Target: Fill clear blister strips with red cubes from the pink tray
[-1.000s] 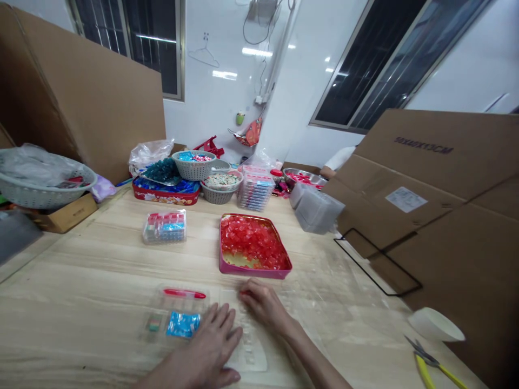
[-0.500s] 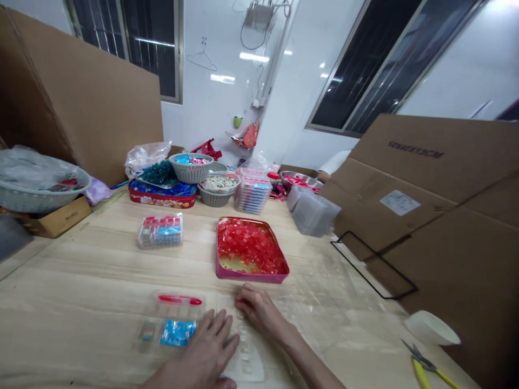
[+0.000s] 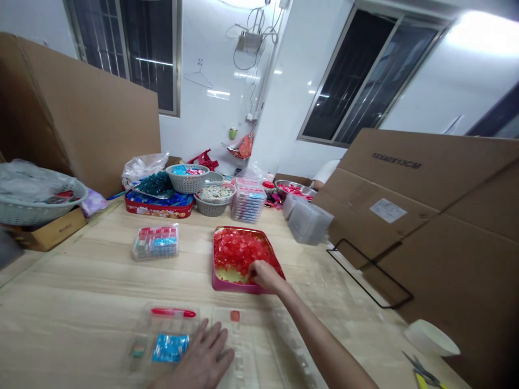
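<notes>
- While the right hand [image 3: 263, 275] rests fingers-down on translucent red cubes [image 3: 237, 254], grip unclear, in a pink rectangular metal tray [image 3: 227, 287]
- tray ahead, right hand nearer
- left hand [image 3: 203, 351] open, well apart, below tray
- clear plastic blister tray [image 3: 239, 346] just below tray, beside left hand

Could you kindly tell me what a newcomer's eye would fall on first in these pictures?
The pink tray heaped with red cubes stands out mid-table, with the right hand reaching into it. Nearer, the left hand lies beside a bright blue packet. Large cardboard sheets fill the right side.
</notes>
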Demonstrator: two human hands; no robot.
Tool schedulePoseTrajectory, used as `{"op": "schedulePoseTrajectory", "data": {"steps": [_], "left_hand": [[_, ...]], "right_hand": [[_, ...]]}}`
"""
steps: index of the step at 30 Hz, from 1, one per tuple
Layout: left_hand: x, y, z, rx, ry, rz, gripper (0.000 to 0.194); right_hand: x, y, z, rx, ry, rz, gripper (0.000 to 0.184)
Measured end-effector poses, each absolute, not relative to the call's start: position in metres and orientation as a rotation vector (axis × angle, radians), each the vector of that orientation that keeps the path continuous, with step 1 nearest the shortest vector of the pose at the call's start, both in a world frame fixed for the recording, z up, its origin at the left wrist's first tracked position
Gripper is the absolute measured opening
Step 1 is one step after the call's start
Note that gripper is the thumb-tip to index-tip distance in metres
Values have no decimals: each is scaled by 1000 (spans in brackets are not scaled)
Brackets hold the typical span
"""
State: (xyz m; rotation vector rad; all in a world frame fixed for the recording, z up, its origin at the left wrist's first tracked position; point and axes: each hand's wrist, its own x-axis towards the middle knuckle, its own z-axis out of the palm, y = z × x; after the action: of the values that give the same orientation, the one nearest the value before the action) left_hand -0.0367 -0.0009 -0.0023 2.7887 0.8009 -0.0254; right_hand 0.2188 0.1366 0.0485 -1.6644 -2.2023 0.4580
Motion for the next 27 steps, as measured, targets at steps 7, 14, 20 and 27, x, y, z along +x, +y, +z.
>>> {"op": "schedulePoseTrajectory", "data": {"steps": [7, 14, 20, 27], "left_hand": [[-22, 2, 23, 2045, 1036, 628, 44], [21, 29, 40, 790, 982, 856, 49], [19, 33, 18, 975, 1113, 819, 34], [24, 34, 6, 1499, 1242, 786, 9]], "right_hand": [[209, 98, 56, -1553, -2053, 488, 18], [172, 26, 44, -1145, -1861, 595, 13], [167, 4, 13, -1124, -1902, 574, 18], [170, -4, -1, -1232, -2000, 501, 24]]}}
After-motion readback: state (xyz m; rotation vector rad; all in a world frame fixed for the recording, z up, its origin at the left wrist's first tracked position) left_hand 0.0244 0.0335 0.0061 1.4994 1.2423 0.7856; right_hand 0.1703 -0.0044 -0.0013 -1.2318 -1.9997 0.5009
